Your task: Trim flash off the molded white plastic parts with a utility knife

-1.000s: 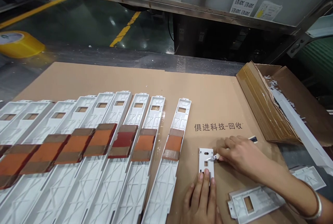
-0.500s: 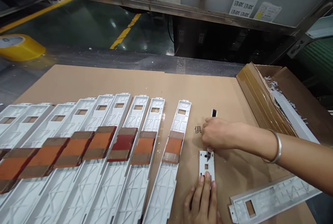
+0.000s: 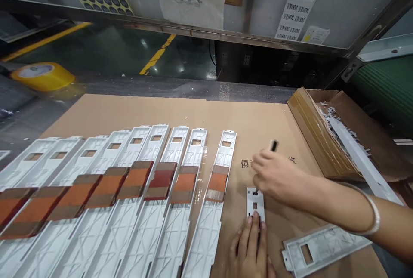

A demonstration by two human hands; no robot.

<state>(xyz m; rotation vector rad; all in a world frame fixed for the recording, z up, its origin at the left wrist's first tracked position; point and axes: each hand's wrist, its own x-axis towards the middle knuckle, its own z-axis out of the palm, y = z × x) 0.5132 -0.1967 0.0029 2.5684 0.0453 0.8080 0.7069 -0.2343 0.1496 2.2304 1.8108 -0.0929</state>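
Observation:
A short white plastic strip (image 3: 255, 200) with small square holes lies on the cardboard. My left hand (image 3: 248, 250) rests on its near part, fingers stretched out flat and close together; the near end of the strip is hidden under them. Closed around a slim utility knife (image 3: 274, 145) is my right hand (image 3: 271, 174). The knife's dark back end sticks out above the fist, and its tip meets the strip near the far end. To the left lies a long white plastic panel (image 3: 222, 149) with an orange-and-brown block (image 3: 217, 183) across it.
Several similar panels (image 3: 161, 222) with blocks stand in a row on the left. A grey-white panel (image 3: 322, 250) lies at the right under my forearm. An open carton (image 3: 309, 136) holds white parts. Yellow tape (image 3: 48, 75) sits far left, and a metal frame (image 3: 193, 35) crosses above the far edge.
The view has tilted up slightly. My right hand has turned, so the knife's back end now leans further right. My left hand stays on the strip.

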